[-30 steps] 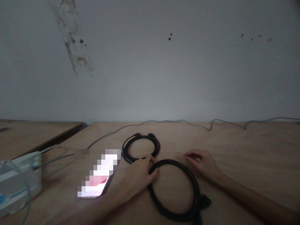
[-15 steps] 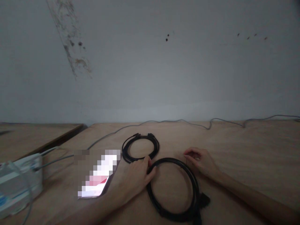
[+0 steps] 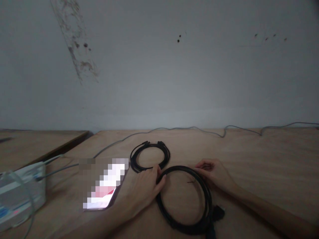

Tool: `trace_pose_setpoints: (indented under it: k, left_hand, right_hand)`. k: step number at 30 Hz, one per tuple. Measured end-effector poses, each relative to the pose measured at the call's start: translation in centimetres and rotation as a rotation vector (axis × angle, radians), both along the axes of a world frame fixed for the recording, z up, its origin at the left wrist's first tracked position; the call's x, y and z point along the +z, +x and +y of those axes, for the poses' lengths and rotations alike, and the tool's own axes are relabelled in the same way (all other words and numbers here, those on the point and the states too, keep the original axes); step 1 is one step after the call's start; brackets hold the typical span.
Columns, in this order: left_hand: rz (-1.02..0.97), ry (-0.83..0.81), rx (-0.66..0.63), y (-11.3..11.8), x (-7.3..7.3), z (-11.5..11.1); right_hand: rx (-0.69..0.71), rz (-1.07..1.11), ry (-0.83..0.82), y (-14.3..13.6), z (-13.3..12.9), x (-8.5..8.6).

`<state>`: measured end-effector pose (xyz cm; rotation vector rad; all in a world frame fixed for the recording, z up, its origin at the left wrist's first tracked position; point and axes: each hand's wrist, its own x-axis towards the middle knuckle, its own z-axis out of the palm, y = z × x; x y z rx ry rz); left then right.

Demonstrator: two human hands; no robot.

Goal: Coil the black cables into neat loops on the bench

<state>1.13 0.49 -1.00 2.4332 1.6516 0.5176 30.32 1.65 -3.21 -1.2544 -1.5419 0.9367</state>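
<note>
A black cable coil (image 3: 208,199), several turns wound into a neat round ring, lies on the wooden tabletop (image 3: 261,166), between five and six o'clock from mid-view. It is pinched at its ten o'clock. A dark, blurred connector (image 3: 218,213) juts out near four; a short thin strand (image 3: 190,182) shows inside, toward one.

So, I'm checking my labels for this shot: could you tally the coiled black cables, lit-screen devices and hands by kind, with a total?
Coiled black cables: 2 (far coil, near coil)
Lit-screen device: 1
Hands: 2 (left hand, right hand)
Total: 5
</note>
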Motion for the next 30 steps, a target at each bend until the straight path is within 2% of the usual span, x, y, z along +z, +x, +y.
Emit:
trace_pose_setpoints:
  k: [6,13,20,26,30]
  left_hand:
    - [0.059,-0.019,0.019,0.1,0.8,-0.3]
    - [0.045,-0.025,0.011,0.2,1.1,-0.3]
    - [0.040,-0.027,0.038,0.4,1.9,-0.8]
    - [0.024,-0.013,0.014,0.2,1.2,-0.5]
    - [0.035,-0.022,-0.001,0.1,0.9,-0.2]
  right_hand:
    - [0.054,-0.032,0.019,0.3,0.2,-0.5]
    - [0.070,-0.085,0.058,0.8,0.6,-1.0]
    - [0.128,-0.122,0.083,1.6,1.0,-0.7]
    - [0.163,-0.105,0.078,1.5,0.9,-0.5]
    - [0.134,-0.117,0.080,1.2,0.9,-0.4]
